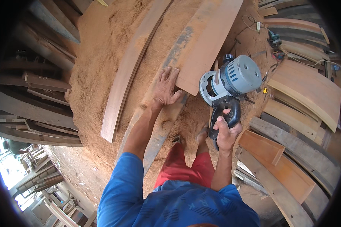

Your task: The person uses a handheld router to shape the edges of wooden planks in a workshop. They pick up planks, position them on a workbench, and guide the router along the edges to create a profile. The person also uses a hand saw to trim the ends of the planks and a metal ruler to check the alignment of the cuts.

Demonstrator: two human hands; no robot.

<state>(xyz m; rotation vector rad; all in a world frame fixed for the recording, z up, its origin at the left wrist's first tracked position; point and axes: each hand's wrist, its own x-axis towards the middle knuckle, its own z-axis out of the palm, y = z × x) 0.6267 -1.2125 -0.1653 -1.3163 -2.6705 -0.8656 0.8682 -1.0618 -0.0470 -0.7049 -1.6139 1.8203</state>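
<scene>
My right hand [226,133] is wrapped round the black handle of a wood router [240,75] with a grey-blue motor housing. The router is tilted on its side, its round base turned toward the boards. My left hand [165,87] lies with fingers spread on a worn, dusty plank [155,142], next to the near end of a smooth reddish-brown board [210,45]. That board rests on top of the plank. Farther left, a long curved board [127,79] lies on the sawdust. The router bit cannot be made out.
Sawdust [93,56] covers the ground. Curved timbers [30,108] are stacked at left, and more boards [307,89] at right. A teal power tool [274,39] with a cord and a yellow tape measure [265,90] lie on the right. My feet stand just below the work.
</scene>
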